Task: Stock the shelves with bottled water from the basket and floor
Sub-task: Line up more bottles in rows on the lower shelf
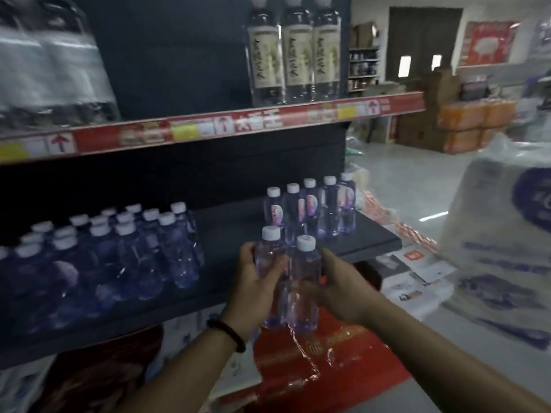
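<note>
My left hand point(253, 289) grips a clear water bottle with a white cap point(268, 257). Right beside it, my right hand point(337, 289) grips a second white-capped water bottle point(302, 281). Both bottles are upright and touch each other, just in front of the dark middle shelf point(229, 222). On that shelf stands a row of several small bottles point(313, 210) at the right end. A shrink-wrapped pack of bottles point(104, 257) fills the shelf's left part. No basket is in sight.
The upper shelf with a red price strip point(208, 126) carries three tall labelled bottles point(295, 55) and wrapped large bottles point(50, 64) at the left. Red packaging point(328, 362) lies below my hands. A wrapped white bundle point(501, 234) sits at the right; orange cartons point(471, 123) stand farther back.
</note>
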Demonstrator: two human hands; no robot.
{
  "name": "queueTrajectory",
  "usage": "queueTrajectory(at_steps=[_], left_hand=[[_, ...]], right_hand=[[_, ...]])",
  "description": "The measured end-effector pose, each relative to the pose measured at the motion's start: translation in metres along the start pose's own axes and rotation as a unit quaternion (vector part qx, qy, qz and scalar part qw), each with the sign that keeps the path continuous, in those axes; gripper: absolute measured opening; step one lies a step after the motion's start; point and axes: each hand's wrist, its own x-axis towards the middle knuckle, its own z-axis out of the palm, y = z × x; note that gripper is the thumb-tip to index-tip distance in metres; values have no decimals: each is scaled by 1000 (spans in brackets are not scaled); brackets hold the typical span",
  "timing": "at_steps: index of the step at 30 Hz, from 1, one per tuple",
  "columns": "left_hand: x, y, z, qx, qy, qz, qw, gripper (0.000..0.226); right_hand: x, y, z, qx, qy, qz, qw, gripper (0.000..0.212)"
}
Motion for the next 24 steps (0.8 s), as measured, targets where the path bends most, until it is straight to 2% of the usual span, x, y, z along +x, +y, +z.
queueTrajectory(at_steps=[3,6,9,14,16,21,24], left_hand=[[24,3,-33,12,59,26,998,29],[50,-7,-56,36,100,32,994,38],[72,-28,-68,58,121,45,990,42],[104,-53,-76,57,168,48,983,36],[110,-58,-81,78,176,50,980,34],[108,-74,-84,143,153,36,977,64],[100,-82,-83,181,163,22,970,60]], right_hand=[[42,-27,30,62,40,6,997,52],[80,-41,53,86,91,4,992,56],[111,-41,76,104,94,29,990,60],[139,-26,107,87,114,7,990,54],[145,-22,114,53,110,3,992,50],[151,-11,117,26,84,14,996,49],[151,-1,115,40,44,48,997,44]])
